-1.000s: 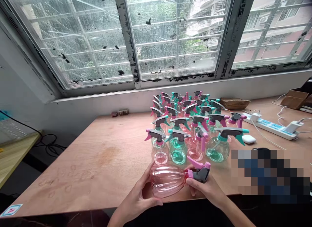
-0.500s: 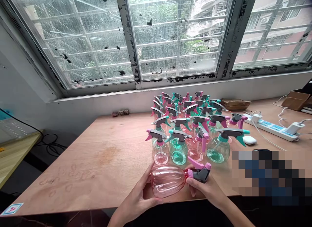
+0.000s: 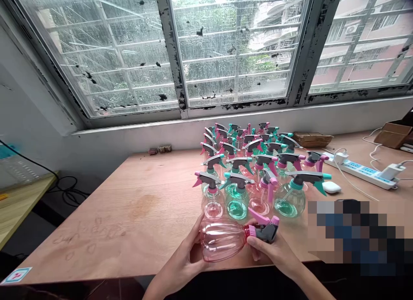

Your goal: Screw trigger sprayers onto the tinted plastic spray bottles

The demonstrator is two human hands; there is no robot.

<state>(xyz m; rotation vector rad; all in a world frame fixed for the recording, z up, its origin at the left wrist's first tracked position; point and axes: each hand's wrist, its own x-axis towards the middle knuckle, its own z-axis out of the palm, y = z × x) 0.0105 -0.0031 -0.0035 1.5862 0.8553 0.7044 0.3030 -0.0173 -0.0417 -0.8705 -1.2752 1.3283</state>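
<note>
A clear pink spray bottle [image 3: 222,240] lies sideways between my hands, just above the table's front edge, its grey and pink trigger head pointing right. My left hand [image 3: 187,259] is wrapped round the bottle's base end. With thumb and fingers, my right hand [image 3: 271,250] grips the pink collar at the neck. Right behind it stand rows of upright spray bottles. In the front row are a pink-collared bottle [image 3: 213,203], a green bottle [image 3: 237,201], another pink bottle [image 3: 259,201] and a pale green one [image 3: 289,199].
A wooden table [image 3: 138,222] spreads out to the left. On the right are a white power strip [image 3: 361,169] with cables, a white rounded case [image 3: 331,187] and a blurred patch. A brown package [image 3: 312,139] lies by the wall under the window.
The left thumb has drawn back slightly along the bottle. Both hands keep their hold, and the bottle stays almost in place. The camera view has shifted very slightly.
</note>
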